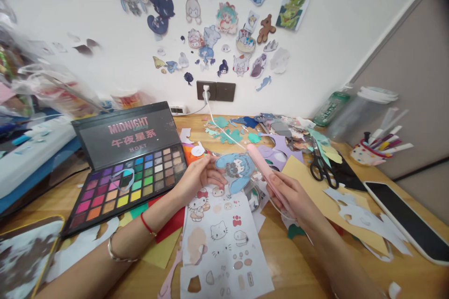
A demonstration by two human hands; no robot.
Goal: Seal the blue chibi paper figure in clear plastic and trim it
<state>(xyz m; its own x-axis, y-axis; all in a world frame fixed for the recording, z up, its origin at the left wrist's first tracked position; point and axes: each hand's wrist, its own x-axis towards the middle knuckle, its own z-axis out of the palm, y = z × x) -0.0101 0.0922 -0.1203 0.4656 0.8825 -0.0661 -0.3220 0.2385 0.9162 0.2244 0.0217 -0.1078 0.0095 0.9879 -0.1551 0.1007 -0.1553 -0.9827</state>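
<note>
My left hand (203,174) is closed at the left edge of a blue-haired paper character cutout (238,170), its fingertips against the paper. My right hand (286,194) is wrapped round a pink handheld tool (264,168) with a white cable. The tool's upper end lies beside the cutout's right side; whether they touch is unclear. Below both hands lies a white sheet (224,247) printed with small cartoon figures, with several holes cut in it.
An open makeup palette (140,168) stands on the left. Black scissors (322,168), a yellow sheet (305,187), a phone (410,219) and a pen cup (368,152) are on the right. Paper scraps (228,131) lie behind; the cable runs to a wall socket (206,91).
</note>
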